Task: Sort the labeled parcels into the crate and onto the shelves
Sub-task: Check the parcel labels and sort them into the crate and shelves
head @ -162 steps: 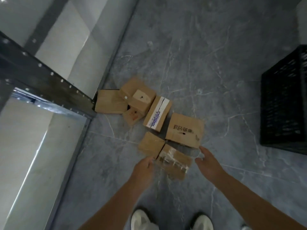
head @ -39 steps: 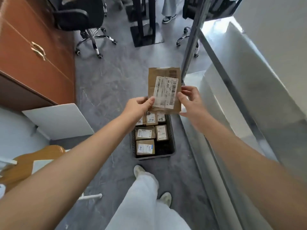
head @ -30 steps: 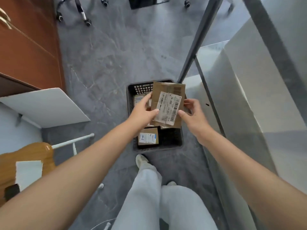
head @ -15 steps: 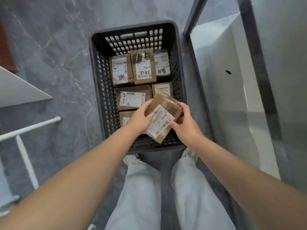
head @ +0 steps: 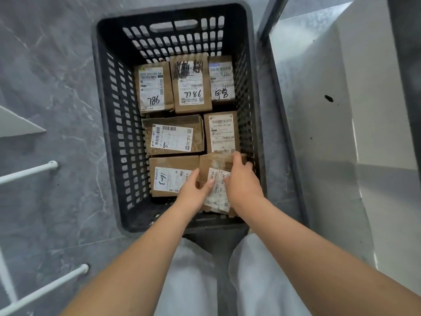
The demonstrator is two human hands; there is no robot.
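The grey marble floor lies around a black perforated crate; a metal shelf unit stands just beside its right wall, and white rack tubes show at the left edge; the person's pale trousers fill the foreground below the forearms, which cross the crate's near rim and hide part of it; inside, three labeled parcels stand along the far row, one marked 786, a taller one beside it and a narrow one at the right; a wide parcel and a smaller parcel form the middle row; a near-left parcel lies just beside the held parcel, which sits in the near right corner; the left hand pinches its left edge, thumb on the label; the right hand curls its fingers over the far right edge; half a second ago this parcel was tilted above the near end, and now it is lower and squared with its neighbours.
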